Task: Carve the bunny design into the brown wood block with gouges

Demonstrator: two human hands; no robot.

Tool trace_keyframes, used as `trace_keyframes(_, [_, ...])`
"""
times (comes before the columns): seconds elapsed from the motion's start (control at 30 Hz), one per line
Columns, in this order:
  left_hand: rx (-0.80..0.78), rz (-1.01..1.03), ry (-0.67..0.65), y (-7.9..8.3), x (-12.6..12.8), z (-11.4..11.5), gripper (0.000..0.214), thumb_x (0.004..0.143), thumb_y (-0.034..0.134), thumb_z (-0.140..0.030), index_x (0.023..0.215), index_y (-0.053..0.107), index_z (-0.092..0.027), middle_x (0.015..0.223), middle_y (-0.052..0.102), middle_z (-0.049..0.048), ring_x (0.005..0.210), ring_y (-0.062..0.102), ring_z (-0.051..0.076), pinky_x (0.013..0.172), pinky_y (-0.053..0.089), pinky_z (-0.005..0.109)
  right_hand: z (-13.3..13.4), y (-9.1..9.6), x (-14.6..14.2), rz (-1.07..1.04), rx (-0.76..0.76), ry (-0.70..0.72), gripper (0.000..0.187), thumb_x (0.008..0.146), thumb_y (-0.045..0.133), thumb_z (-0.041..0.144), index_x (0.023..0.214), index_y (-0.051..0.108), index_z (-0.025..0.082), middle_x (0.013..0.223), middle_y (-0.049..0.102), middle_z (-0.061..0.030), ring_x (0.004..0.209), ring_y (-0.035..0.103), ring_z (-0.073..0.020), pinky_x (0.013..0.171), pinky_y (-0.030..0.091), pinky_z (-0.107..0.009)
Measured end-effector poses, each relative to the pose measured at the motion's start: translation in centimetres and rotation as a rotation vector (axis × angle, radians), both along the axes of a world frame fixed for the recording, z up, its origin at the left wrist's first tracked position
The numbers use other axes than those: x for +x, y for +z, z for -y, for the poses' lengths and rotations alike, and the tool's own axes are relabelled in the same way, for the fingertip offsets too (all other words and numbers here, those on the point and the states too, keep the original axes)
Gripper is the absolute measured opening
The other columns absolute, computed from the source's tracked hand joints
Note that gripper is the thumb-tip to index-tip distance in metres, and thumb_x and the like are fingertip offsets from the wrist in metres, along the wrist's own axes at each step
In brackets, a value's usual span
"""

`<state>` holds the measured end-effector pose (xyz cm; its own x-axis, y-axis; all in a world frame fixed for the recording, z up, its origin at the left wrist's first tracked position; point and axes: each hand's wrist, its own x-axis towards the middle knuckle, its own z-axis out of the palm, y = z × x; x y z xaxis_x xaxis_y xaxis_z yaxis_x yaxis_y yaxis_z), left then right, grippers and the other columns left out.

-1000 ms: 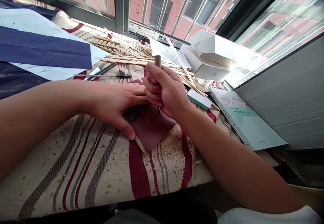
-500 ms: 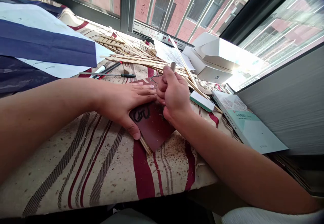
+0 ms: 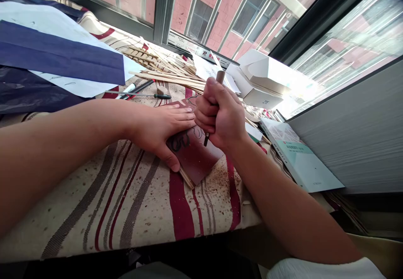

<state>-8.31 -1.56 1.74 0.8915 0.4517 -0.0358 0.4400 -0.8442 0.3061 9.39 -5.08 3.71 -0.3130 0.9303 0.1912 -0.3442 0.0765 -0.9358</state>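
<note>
My left hand (image 3: 160, 127) lies flat on a reddish-brown board (image 3: 201, 161), fingers stretched and thumb along its near left edge. Dark curling lines mark the board, partly hidden by both hands. My right hand (image 3: 222, 115) is a fist around a carving knife (image 3: 221, 76). Its rounded handle end sticks out above the fist, and a short dark blade tip points down below it, over the board. I cannot tell whether the tip touches the surface. Brown crumbs are scattered on the striped cloth (image 3: 151, 228) beside the board.
Behind my hands lie many thin wooden strips (image 3: 170, 77), a screwdriver (image 3: 162, 96) and pens (image 3: 138, 89). A white box (image 3: 264, 77) stands by the window. To the right is a book (image 3: 299, 157); dark blue sheets (image 3: 63, 56) over white paper lie left.
My right hand has lifted and shifted slightly right with the carving knife, so its blade tip now shows below the fist. My left hand stays flat on the board. The view has shifted a little.
</note>
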Motion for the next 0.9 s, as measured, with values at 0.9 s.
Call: trace_keyframes(0.9, [-0.009, -0.12, 0.066, -0.7, 0.1, -0.3, 0.143, 0.065, 0.064, -0.103, 0.176, 0.033, -0.019, 0.185, 0.014, 0.0181, 0.173, 0.015, 0.046, 0.144, 0.008, 0.056, -1.2, -1.4, -1.0, 0.055, -0.254, -0.458, 0.049, 0.117, 0.049, 0.023, 0.071, 0.031, 0.024, 0.048, 0.026, 0.0127, 0.039, 0.019, -0.0041, 0.038, 0.019, -0.019])
